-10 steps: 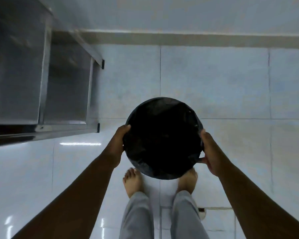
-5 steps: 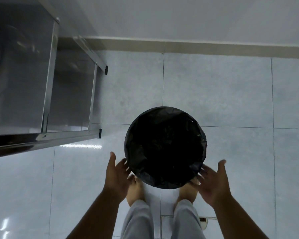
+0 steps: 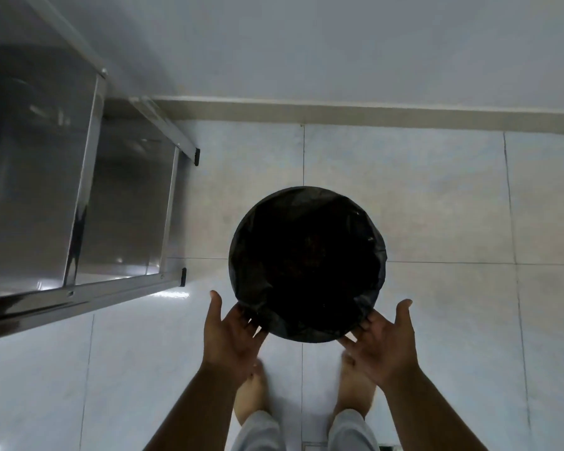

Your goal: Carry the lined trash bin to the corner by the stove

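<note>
Nearest to me I see grey trouser legs [image 3: 261,431] and two bare feet [image 3: 355,392] on the glossy tiled floor [image 3: 437,206], directly below the hands. My left hand [image 3: 230,336] and right hand [image 3: 385,343] are both spread wide, palms turned inward, thumbs up — neither grip holds anything. Their fingertips [image 3: 241,315] sit right at the near rim of the trash bin [image 3: 306,265]; I cannot tell whether they touch the liner or are just off it. The bin, lined with a black bag [image 3: 376,252] folded over its rim, lies just beyond and between the two hands, seen from straight above. Beyond the left hand and further out to that side stands a stainless steel frame [image 3: 88,157] with black-capped feet. Past the bin — beyond both hands — the floor meets a pale skirting strip [image 3: 372,113] and the wall [image 3: 339,43].
</note>
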`<state>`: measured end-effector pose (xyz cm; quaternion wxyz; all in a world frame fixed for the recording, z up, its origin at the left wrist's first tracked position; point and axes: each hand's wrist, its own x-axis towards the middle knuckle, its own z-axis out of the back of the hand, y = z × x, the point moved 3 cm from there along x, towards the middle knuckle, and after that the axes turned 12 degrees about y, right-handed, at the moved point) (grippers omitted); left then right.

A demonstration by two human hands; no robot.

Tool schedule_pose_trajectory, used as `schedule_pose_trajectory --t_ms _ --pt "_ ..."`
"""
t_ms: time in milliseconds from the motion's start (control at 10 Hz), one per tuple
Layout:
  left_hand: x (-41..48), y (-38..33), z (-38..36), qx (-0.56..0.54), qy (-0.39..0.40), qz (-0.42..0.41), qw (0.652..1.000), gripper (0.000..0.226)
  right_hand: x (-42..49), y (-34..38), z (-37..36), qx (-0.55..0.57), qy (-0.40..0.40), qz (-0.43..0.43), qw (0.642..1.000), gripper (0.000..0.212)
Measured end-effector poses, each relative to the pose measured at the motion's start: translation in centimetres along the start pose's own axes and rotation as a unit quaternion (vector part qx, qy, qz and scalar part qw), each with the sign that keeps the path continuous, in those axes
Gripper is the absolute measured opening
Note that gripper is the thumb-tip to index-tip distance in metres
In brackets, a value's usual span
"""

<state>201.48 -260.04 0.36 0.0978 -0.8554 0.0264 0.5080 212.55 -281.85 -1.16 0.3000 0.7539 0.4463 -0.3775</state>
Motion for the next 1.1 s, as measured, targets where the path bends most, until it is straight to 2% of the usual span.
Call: schedule_pose_trajectory --t_ms 200,700,1000,1100 --pt "3.6 -4.6 -4.3 0.044 0.039 -0.032 0.998 0.082 4.1 4.2 -4.5 -0.038 0.046 0.032 0.998 0.096" --pt "9.8 -12.5 -12.2 0.086 0.096 -0.051 0.990 0.074 10.5 11.0 -12.6 -0.102 0.084 0.045 0.990 0.089" --pt "8.9 -13.0 -12.9 0.127 0.071 -0.056 0.988 0.078 9.7 11.4 -13.2 -0.127 0.046 0.041 0.990 0.092" --pt "6.9 -12.7 -12.9 0.166 0.022 -0.064 0.984 0.083 7.6 11.4 -12.9 -0.150 0.009 0.044 0.988 0.093"
